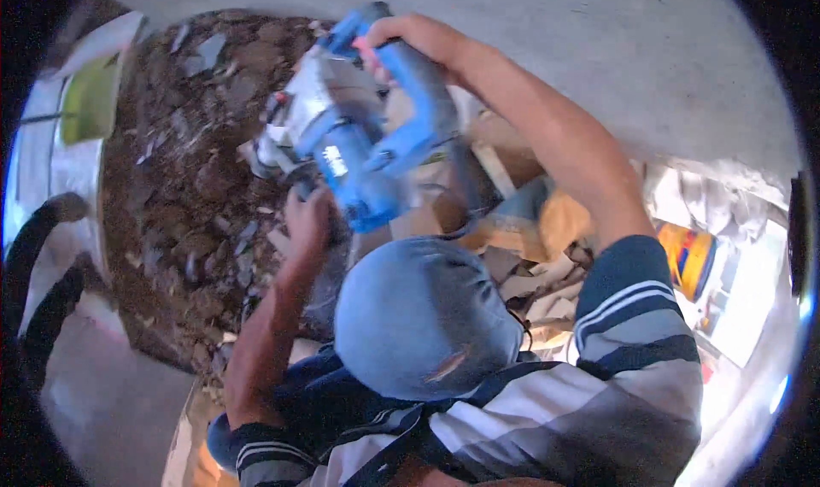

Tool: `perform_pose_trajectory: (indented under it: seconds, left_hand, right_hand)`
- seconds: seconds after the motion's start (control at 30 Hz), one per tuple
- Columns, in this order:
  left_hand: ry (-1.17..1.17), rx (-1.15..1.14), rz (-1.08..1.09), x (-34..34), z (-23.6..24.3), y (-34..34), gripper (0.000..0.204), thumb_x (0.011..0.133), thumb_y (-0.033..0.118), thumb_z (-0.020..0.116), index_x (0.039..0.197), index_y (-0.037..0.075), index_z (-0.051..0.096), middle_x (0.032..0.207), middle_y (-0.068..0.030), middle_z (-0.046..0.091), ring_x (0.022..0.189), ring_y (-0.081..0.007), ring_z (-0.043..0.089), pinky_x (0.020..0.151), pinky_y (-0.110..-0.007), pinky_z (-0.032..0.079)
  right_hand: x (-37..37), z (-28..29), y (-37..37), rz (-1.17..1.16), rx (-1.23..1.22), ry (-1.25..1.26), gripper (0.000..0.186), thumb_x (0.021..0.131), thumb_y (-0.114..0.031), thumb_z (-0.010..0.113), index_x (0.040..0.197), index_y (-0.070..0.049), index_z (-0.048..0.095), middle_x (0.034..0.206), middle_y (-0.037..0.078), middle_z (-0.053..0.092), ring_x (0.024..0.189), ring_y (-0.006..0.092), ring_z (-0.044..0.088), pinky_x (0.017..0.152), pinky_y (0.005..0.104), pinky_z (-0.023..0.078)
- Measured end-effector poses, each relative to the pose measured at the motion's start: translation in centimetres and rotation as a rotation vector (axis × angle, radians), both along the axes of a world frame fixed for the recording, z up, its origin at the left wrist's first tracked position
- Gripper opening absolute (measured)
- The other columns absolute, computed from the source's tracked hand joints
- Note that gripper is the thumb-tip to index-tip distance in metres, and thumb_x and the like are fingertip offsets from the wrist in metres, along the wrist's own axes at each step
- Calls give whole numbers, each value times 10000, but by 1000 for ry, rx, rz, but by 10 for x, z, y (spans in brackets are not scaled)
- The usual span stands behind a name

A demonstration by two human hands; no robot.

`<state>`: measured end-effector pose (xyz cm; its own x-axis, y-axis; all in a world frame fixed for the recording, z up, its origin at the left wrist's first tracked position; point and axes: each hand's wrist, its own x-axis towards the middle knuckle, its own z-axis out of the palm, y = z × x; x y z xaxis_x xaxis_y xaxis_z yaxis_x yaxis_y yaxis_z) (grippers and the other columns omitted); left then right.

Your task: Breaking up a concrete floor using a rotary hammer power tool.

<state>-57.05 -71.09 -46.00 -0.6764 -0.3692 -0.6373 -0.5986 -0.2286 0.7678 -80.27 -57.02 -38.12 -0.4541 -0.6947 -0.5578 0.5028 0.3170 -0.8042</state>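
A blue and silver power tool [346,137], with a stout cylindrical motor and a long blue handle, is held up and tilted over the rubble; it looks like an electric hammer. My right hand [410,43] is closed round the far end of its handle, close to a red trigger. At the tool's near left side my left hand [307,218] has its fingers curled against a dark part, apparently a grip. Motion blurs both the tool and this hand. My knee in faded denim [418,316] is bent just below the tool.
A heap of brown soil and broken chunks [205,162] spreads at left. Cardboard and tile-like scraps [547,282] lie right of my knee. An orange-yellow roll or spool [686,256] stands farther right. Dark curved shapes [51,265] sit at the left edge. Grey concrete [598,43] lies beyond.
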Motion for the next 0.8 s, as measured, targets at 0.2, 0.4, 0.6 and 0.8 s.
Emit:
perform_pose_trajectory:
  seconds: [0.2, 0.4, 0.6, 0.8]
  left_hand:
    - [27, -283, -137, 19, 12, 57, 293, 670, 151, 563, 883, -49, 536, 823, -221, 555, 773, -314, 538, 680, -395, 432]
    - [288, -244, 523, 14, -3, 55, 324, 660, 161, 584, 909, -31, 507, 796, -199, 569, 733, -294, 561, 691, -379, 450]
    - [159, 342, 577, -7, -4, 19, 183, 668, 131, 549, 696, -44, 504, 575, -101, 523, 457, -190, 511, 421, -327, 419]
    - [178, 269, 719, -38, -24, 6, 259, 647, 140, 548, 793, -72, 514, 700, -153, 569, 482, -187, 532, 470, -338, 432]
  right_hand:
    - [34, 42, 48, -258, 109, -69, 334, 757, -240, 489, 1005, -20, 531, 768, 48, 572, 537, 105, 527, 474, 217, 452]
    - [18, 82, -9, 66, 204, 363, 288, 775, -268, 519, 940, -33, 537, 737, 13, 561, 495, 63, 495, 435, 167, 395]
    - [6, 92, -118, 386, 170, 309, 270, 772, -285, 534, 894, -45, 532, 735, 10, 574, 513, 45, 519, 442, 149, 434]
    - [-21, 93, -220, 512, 447, -25, 192, 712, -159, 531, 834, -11, 527, 739, 94, 518, 613, 178, 484, 538, 281, 408]
